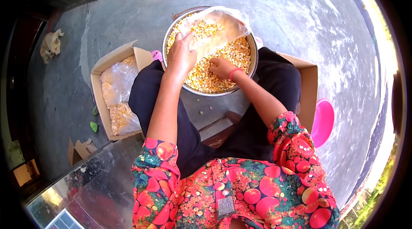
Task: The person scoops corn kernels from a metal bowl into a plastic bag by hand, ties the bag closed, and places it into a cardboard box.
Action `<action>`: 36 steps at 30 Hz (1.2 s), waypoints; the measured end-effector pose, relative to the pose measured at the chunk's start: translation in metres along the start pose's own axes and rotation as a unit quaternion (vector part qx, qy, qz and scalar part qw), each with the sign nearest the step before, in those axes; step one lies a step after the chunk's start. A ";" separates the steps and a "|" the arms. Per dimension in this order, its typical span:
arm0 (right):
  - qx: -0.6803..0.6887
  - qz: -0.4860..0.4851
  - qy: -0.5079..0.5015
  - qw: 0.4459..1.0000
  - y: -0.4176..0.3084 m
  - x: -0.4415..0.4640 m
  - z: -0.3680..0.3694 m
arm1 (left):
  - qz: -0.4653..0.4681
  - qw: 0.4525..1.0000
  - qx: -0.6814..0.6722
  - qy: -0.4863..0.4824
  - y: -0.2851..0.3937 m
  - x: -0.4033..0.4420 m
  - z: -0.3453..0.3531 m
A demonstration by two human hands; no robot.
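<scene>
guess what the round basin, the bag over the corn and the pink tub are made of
Round basin: probably shiny metal, its grey rim catching light. Bag: likely thin clear plastic, see-through and creased. Pink tub: probably smooth plastic, evenly bright pink.

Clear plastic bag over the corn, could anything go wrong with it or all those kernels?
Maybe two things. The clear plastic bag looks thin and floppy, and only the left hand is on it, so it might slip or fold over. The right hand is down among the corn kernels in the round metal basin, so a quick sweep could flick some over the rim onto the floor.
</scene>
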State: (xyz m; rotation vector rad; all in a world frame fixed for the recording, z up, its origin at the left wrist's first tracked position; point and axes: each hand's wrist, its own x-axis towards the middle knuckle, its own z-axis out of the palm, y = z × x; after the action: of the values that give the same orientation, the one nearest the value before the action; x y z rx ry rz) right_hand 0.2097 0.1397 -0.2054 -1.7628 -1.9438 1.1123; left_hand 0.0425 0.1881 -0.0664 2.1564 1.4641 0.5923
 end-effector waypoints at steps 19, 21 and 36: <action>0.494 -0.023 0.069 0.866 -0.085 -0.004 -0.102 | -0.028 0.998 -0.013 -0.063 0.007 -0.005 0.005; 0.378 -0.043 0.104 0.919 -0.080 -0.006 -0.100 | -0.028 0.997 -0.016 -0.066 0.006 -0.006 0.005; -0.181 0.020 -0.007 0.983 -0.042 -0.029 -0.031 | -0.007 1.000 -0.012 -0.019 0.007 -0.005 0.005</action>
State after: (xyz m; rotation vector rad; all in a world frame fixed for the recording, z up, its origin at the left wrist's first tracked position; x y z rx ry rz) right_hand 0.2060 0.1251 -0.1476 -1.9832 -2.2393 0.8214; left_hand 0.0487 0.1809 -0.0665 2.1256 1.4429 0.5575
